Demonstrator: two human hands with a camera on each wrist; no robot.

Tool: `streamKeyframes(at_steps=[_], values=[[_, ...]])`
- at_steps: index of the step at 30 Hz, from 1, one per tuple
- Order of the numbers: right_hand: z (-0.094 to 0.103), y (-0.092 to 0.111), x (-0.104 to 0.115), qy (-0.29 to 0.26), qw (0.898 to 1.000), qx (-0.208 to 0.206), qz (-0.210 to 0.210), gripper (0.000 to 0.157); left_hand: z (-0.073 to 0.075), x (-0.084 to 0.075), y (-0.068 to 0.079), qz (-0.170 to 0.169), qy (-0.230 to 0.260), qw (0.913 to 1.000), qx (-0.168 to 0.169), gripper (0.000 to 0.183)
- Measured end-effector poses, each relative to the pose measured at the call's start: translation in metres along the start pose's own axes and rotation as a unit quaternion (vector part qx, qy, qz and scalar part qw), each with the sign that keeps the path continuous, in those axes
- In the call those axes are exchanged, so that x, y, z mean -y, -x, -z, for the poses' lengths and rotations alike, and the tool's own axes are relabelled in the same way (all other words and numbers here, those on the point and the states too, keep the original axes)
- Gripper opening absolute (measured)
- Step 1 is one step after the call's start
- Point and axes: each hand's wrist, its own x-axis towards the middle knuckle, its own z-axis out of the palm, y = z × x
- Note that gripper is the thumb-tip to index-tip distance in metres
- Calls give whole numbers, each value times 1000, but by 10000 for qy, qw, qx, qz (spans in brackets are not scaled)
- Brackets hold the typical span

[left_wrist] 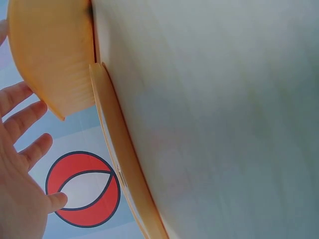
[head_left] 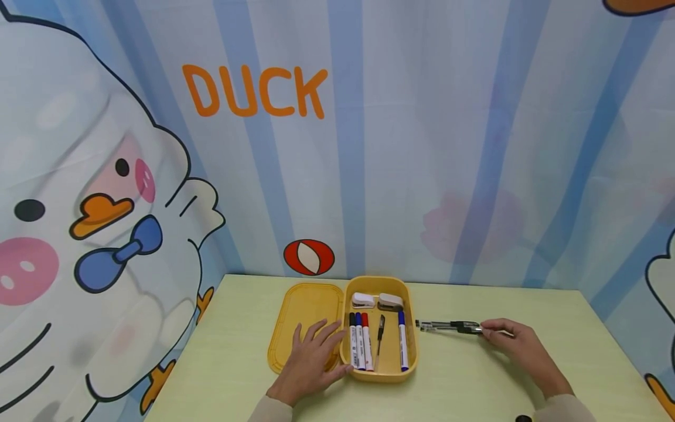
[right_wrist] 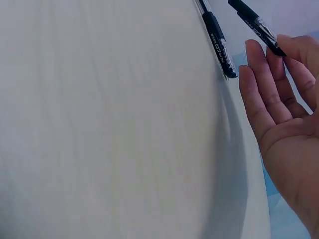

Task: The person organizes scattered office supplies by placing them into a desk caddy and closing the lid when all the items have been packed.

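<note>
My right hand [head_left: 519,346] pinches the end of a black-capped gel pen [right_wrist: 256,25] between thumb and finger, off the box's right side. A second such pen [right_wrist: 219,45] lies on the table beside it. My left hand [head_left: 311,363] has its fingers spread over the yellow lid [head_left: 303,299], fingertips at the left wall of the yellow box [head_left: 382,378]. Inside the box are three white markers [head_left: 361,346] with black, blue and red caps, a slim black-capped pen [head_left: 380,334], a blue-capped marker [head_left: 403,346] and two small staplers [head_left: 362,300] along the back.
The pale table [head_left: 469,387] ends at a striped cloth backdrop [head_left: 401,146] with a duck print. The lid lies flat against the box's left side. A small dark round thing [head_left: 523,418] shows at the bottom edge near the right sleeve.
</note>
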Motion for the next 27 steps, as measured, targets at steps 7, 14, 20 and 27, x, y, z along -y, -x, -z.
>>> streamKeyframes(at_steps=[7, 14, 20, 27], values=[[-1, -1, 3, -646, 9977, 66, -184, 56, 0, 0, 0, -21, 37, 10000, -22, 67], [-1, 0, 6, -790, 9966, 0, -240, 57, 1, 0, -2, 30, 42, 10000, 59, 68], [1, 1, 11, -1043, 9944, 60, -187, 60, 1, 0, -2, 21, 29, 10000, 63, 69], [2, -1, 16, -1109, 9937, 144, -31, 59, 0, 1, 0, 18, -3, 10000, 45, 68]])
